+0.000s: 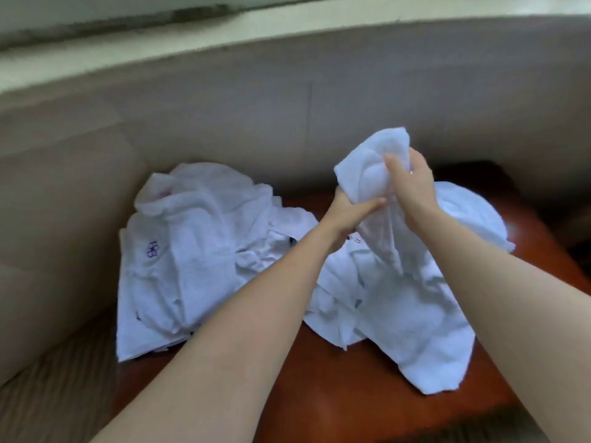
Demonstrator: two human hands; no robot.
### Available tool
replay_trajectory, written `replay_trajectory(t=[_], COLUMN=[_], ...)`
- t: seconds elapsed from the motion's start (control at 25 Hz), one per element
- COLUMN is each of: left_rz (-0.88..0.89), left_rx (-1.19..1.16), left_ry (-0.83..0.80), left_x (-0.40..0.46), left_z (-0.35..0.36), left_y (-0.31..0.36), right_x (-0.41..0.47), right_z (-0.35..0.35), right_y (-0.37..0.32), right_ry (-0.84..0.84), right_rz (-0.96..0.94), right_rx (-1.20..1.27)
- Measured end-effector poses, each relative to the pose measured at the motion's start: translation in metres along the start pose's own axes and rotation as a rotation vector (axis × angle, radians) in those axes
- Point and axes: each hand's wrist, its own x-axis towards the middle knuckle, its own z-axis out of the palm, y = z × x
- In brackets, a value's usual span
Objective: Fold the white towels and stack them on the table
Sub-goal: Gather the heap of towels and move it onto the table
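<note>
A bunched white towel [367,174] is lifted above a reddish-brown table [335,394]. My left hand [348,215] grips its lower part from the left. My right hand [412,187] grips it from the right, thumb pressed on the cloth. The towel's loose end hangs down onto a crumpled heap of white towels [393,314] on the table. A second heap of white towels [192,251], one with purple stitched marks, lies at the table's left, partly over its edge. Another white towel [470,215] lies behind my right wrist.
A beige wall [287,100] runs close behind the table and curves round its left side. A pale ledge [224,30] tops the wall. Striped flooring [57,394] shows at the lower left. Bare table surface lies between my forearms.
</note>
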Motion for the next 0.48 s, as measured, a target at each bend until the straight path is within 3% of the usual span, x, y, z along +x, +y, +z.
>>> replay_trajectory(t=[0.12,0.28,0.48], left_rz=[-0.056,-0.151,-0.140], left_rx=[0.299,0.641,0.843], left_ry=[0.068,0.231,0.408], left_x=[0.009,0.008,-0.001], left_z=[-0.011,-0.086,-0.181], left_y=[-0.025,-0.057,-0.072], right_x=[-0.009,-0.039,-0.066], right_z=[-0.008,0.024,0.107], right_y=[0.050,0.103,0.125], right_ry=[-0.099,-0.312,-0.558], right_rz=[0.171,0.338,0.356], right_rx=[-0.065,-0.047,-0.062])
